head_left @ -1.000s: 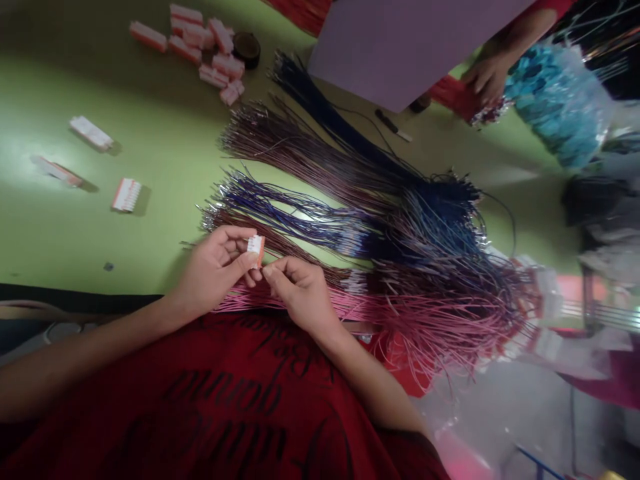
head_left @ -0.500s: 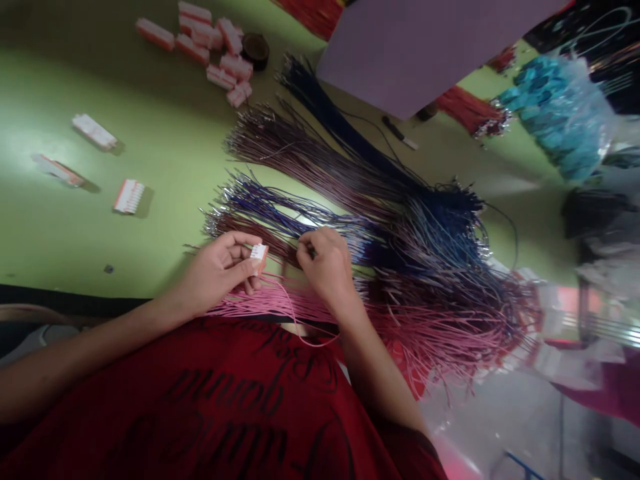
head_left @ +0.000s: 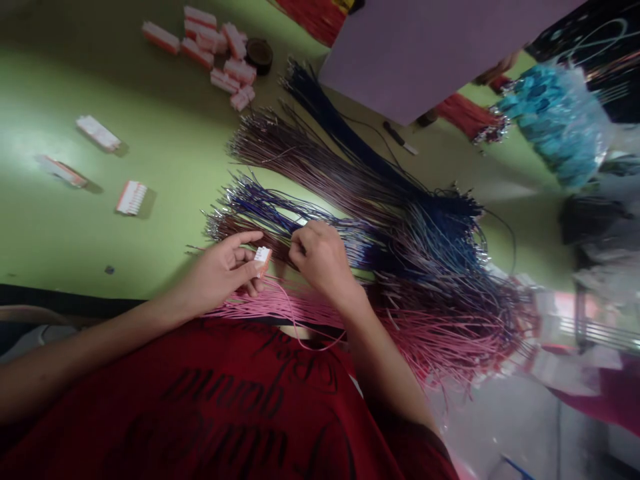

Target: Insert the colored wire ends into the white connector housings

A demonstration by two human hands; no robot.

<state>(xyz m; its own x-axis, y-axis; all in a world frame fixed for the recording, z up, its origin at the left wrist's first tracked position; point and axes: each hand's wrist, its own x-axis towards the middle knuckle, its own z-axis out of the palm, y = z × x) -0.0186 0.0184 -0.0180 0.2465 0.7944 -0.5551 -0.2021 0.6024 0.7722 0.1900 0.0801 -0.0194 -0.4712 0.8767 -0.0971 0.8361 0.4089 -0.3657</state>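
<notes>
My left hand (head_left: 233, 270) pinches a small white and orange connector housing (head_left: 263, 260) between thumb and fingers, its index finger stretched out above. A pink wire (head_left: 287, 300) runs from the housing and loops down in front of the red shirt. To the right, my right hand (head_left: 323, 257) is closed, its fingertips curled in over the brown wires (head_left: 275, 248) and blue wires (head_left: 270, 208). What those fingers hold is hidden. Beneath both hands lies a bundle of pink wires (head_left: 310, 307) along the table's near edge.
Three connector housings lie at left, one a white block (head_left: 132, 198). Farther back are a pile of pink-white housings (head_left: 200, 39) and a dark tape roll (head_left: 259, 56). A purple panel (head_left: 400, 60) stands behind more wire bundles; another person's hand (head_left: 500, 69) shows beside it.
My right hand has shifted slightly left and up over the wires. The left hand keeps the connector housing, moved slightly right. Another person's hand has appeared beside the purple panel.
</notes>
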